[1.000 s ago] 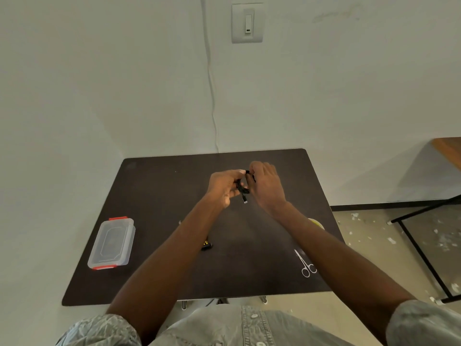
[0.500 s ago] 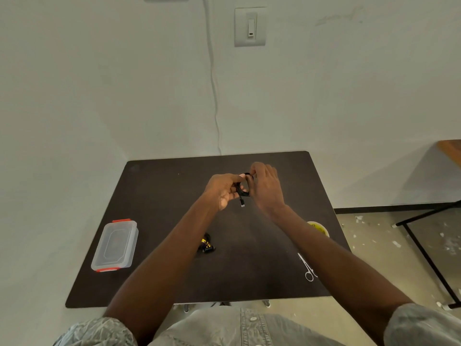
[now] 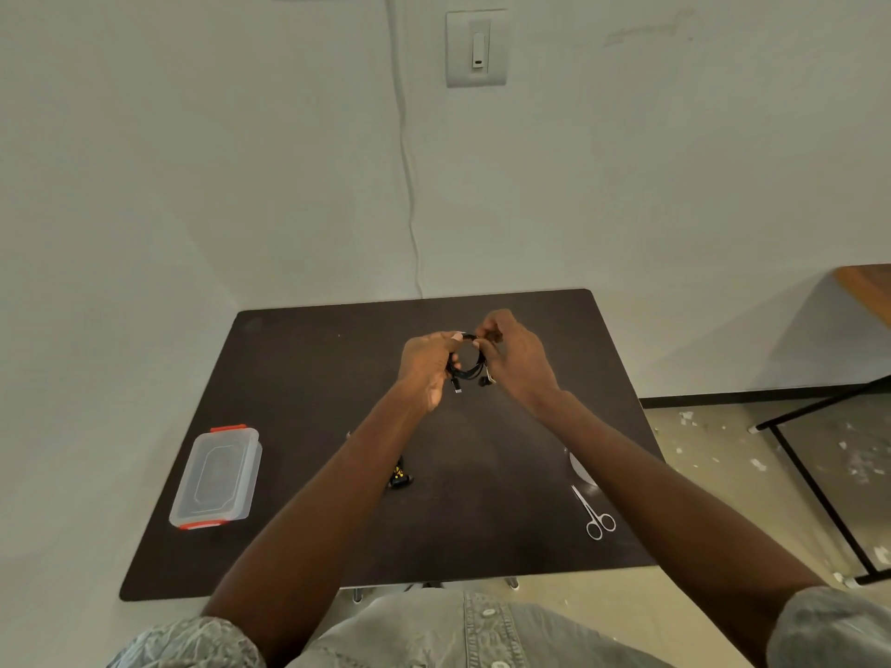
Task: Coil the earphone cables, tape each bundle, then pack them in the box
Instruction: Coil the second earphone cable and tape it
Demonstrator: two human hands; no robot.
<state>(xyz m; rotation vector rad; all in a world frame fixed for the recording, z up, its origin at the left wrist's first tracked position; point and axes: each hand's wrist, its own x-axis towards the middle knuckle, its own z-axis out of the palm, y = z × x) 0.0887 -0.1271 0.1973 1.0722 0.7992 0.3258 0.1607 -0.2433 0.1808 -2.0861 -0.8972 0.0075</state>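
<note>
Above the middle of the dark table, my left hand and my right hand both pinch a black earphone cable wound into a small loop. Its plug and an earbud dangle below the loop. A second black bundle with yellow tape lies on the table, partly hidden by my left forearm. The clear plastic box with red clips sits shut near the table's left edge.
Small silver scissors lie at the table's right front. A tape roll shows partly behind my right forearm. A wall stands close behind and left of the table. A black metal frame stands on the floor at right.
The loop of cable between my hands has opened wider and an earbud now hangs below it. The hands stay in the same spot above the table.
</note>
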